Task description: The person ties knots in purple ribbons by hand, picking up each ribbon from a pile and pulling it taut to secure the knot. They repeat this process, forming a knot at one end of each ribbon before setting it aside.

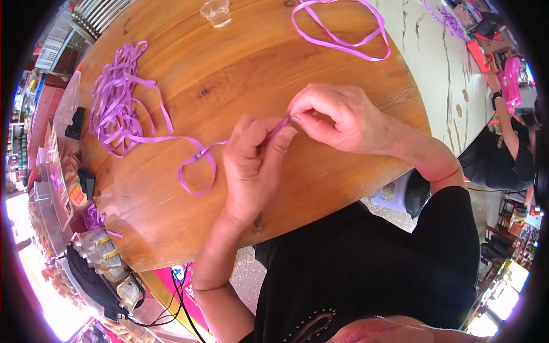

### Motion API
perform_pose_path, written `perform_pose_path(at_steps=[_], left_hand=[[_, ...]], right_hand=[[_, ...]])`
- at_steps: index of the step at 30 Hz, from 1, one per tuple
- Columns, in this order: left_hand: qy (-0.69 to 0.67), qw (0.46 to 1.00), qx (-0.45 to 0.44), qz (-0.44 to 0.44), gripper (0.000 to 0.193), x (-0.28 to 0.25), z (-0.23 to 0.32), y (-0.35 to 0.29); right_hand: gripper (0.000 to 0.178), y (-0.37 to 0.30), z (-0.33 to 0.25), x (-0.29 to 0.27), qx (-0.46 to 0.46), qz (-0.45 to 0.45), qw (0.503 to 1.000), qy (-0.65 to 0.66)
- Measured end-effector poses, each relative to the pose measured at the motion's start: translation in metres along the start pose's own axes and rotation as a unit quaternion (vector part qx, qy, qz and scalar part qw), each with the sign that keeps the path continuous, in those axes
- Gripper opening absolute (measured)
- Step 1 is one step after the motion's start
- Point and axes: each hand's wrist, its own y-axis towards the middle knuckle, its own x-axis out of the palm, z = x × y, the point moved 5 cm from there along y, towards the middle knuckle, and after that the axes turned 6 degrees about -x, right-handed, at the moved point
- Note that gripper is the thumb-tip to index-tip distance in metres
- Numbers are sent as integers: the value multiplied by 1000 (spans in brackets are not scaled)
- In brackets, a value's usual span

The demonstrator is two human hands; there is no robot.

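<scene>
My left hand [251, 163] is closed over a thin purple ribbon [197, 177], pinching it between thumb and curled fingers above the wooden table. Close beside it, my right hand [337, 120] pinches the same ribbon between thumb and forefinger tips. Whatever small detail lies at those fingertips is too fine to make out. Leftward from my left hand the ribbon forms a loose loop on the table, with a small knot or band at its top. It runs on to a tangled heap of purple ribbon [117, 103] at the left.
The round wooden table [229, 68] bears a clear plastic cup [216, 14] at the far side and a large purple ribbon loop [343, 43] at the far right. A marble-patterned surface [437, 74] adjoins it. Another person's arm [506, 117] shows at the right.
</scene>
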Motion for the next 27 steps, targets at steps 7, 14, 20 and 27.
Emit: perform_pose_path(at_steps=[7, 14, 20, 27], left_hand=[[-243, 954, -176, 20, 5, -3, -19, -1], [-206, 961, -182, -6, 5, -10, -26, 2], [-163, 978, -129, 1, 3, -20, -24, 5], [-394, 901, -182, 22, 6, -2, -21, 3]], right_hand=[[22, 10, -6, 1, -47, -9, 999, -5], [28, 5, -1, 6, -123, -40, 980, -154], [18, 10, 1, 3, -91, -61, 989, -96], [14, 7, 19, 25, 228, -69, 860, 451]])
